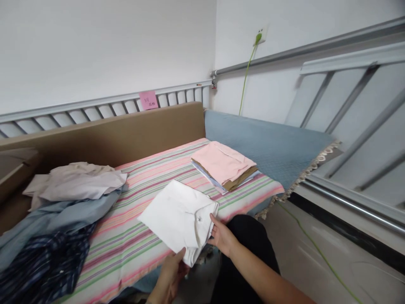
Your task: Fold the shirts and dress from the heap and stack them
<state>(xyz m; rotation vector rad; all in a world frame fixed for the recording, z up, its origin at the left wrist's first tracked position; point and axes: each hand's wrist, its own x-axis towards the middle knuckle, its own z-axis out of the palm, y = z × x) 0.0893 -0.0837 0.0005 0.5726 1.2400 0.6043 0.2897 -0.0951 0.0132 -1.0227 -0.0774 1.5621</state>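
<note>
A folded white shirt (177,213) lies on the striped cloth at the near edge of the bed, a small button showing near its right end. My left hand (171,272) pinches its near corner between thumb and fingers. On the right edge, my right hand (223,236) grips the fabric, thumb on top and fingers partly underneath. Just beyond the shirt sits a stack of folded clothes, with a pink garment (223,160) on top and brown and blue layers (238,180) below it.
Loose clothes are heaped at the left: a pale garment (82,181), a light blue one (63,215) and a dark plaid one (44,261). A brown padded board (142,128) borders the back. A green cable (245,84) hangs from the wall socket (262,33). My knee (249,236) is near the bed's edge.
</note>
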